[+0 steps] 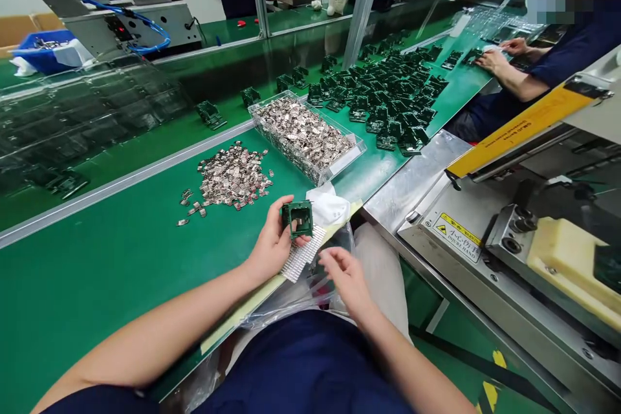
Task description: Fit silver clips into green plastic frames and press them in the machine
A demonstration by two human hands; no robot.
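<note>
My left hand (274, 239) grips a dark green, box-shaped plastic housing (301, 215) with a square opening facing me. Just below the housing lies a sheet of small silvery pieces in rows (301, 259), at the table's edge. My right hand (344, 275) is to the right of that sheet, apart from the housing. Its thumb and fingertips are pinched together, and whatever may be between them is too small to make out. A crumpled white cloth or bag (330, 206) rests behind the sheet.
Loose small metal parts (233, 174) are heaped on the green table (145, 259). More fill a clear plastic box (327, 174). Many green housings (388, 97) cover the far right. A machine with a hand-injury warning label (457, 236) stands at right. A co-worker's hands (499, 58) work beyond.
</note>
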